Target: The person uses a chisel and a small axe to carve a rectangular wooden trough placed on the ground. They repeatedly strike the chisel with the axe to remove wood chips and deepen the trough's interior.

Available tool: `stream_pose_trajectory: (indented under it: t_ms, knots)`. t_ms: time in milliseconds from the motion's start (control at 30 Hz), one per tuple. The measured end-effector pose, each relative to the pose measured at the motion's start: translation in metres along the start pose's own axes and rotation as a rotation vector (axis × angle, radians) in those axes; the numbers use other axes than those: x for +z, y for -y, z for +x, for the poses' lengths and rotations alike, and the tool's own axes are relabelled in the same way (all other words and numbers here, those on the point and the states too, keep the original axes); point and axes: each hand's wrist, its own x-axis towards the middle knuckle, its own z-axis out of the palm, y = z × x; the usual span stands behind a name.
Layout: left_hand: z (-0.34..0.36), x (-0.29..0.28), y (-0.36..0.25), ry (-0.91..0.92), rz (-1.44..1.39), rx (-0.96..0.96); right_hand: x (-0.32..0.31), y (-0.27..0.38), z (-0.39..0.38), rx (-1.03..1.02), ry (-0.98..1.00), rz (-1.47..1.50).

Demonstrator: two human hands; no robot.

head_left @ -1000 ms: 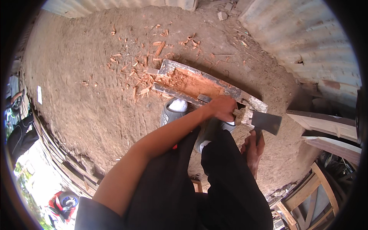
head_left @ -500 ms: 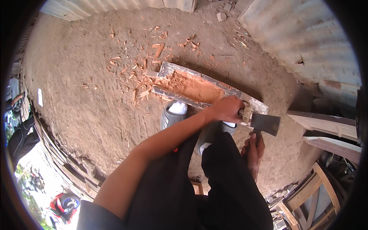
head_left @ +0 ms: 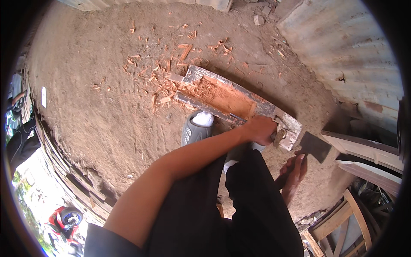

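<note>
A long wooden piece (head_left: 220, 82) with worn white and dark paint lies on the ground in front of my feet, its middle cut into a reddish-brown hollow. My left hand (head_left: 260, 129) is closed around the near edge close to its right end; the fingertips are partly hidden. To the right of that end, my right hand (head_left: 294, 169) is wrapped round the handle of a hatchet (head_left: 317, 147). The hatchet's broad dark head is apart from the wood, tilted and slightly blurred.
Wood chips (head_left: 160, 85) are scattered around the wood's left end. A corrugated metal sheet (head_left: 342, 64) stands at the far right. Wooden boards (head_left: 364, 143) and a wooden frame (head_left: 338, 222) are on the right. My grey shoe (head_left: 197, 128) is beside the wood.
The hatchet has moved right and slightly nearer to me, away from the wood's right end. My left hand keeps its hold. The whole view has shifted a little.
</note>
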Motion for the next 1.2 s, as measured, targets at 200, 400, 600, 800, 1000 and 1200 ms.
stream_pose_trajectory:
  t_ms: [200,400,600,800,1000,1200]
  knots:
    - [0.004,-0.004,0.003,-0.129,-0.069,-0.027,0.014,0.003,-0.031,-0.015,0.111,-0.032]
    - [0.006,-0.007,0.002,-0.101,-0.067,-0.062,0.018,0.017,-0.031,-0.022,-0.012,0.126]
    - [0.007,-0.008,0.005,-0.134,-0.055,-0.052,0.029,0.014,-0.023,0.094,0.174,-0.118]
    - [0.009,-0.003,0.008,-0.150,-0.038,-0.064,0.043,0.014,-0.030,0.009,-0.037,-0.026]
    - [0.003,0.006,0.006,-0.087,0.000,-0.040,0.025,0.014,-0.019,0.029,0.111,-0.053]
    - [0.001,0.014,0.005,-0.117,0.092,0.008,0.003,0.005,-0.008,0.202,0.254,-0.218]
